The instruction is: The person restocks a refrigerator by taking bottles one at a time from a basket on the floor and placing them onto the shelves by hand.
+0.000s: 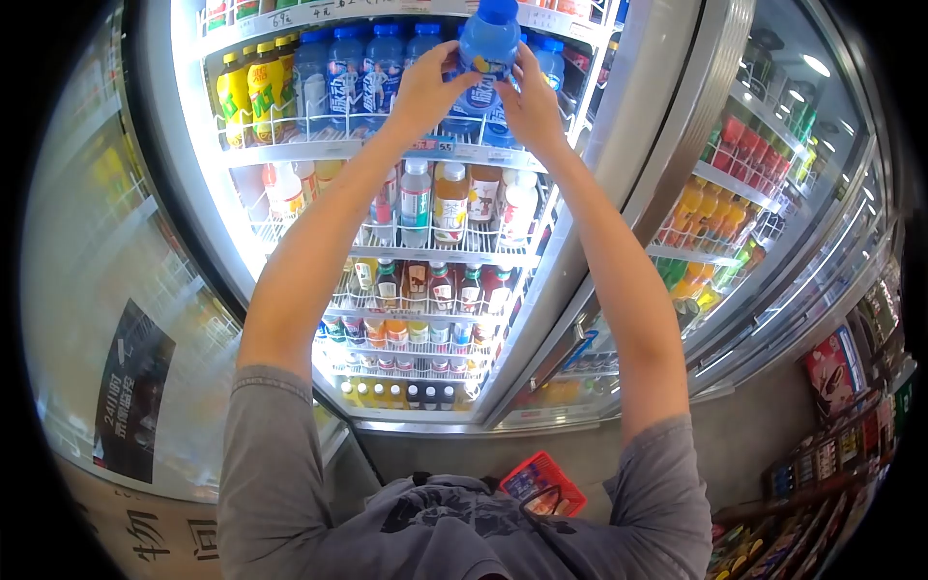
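Note:
Both my arms reach up into an upright drinks fridge. A blue plastic drink bottle (489,43) with a blue cap stands upright between my hands, in front of the upper shelf. My left hand (430,87) grips it from the left, thumb across its lower side. On its right side my right hand (530,101) has its fingers closed against the bottle. Behind it, a row of similar blue bottles (383,72) stands on the shelf, partly covered by my hands. Yellow bottles (263,92) are at that shelf's left end.
Lower wire-fronted shelves hold bottles, among them a clear one with a green label (415,201). An opened fridge door (135,290) is at left; a closed glass door (764,164) is at right. On the floor stands a red basket (570,495) with packets. Snack racks (831,454) line the lower right.

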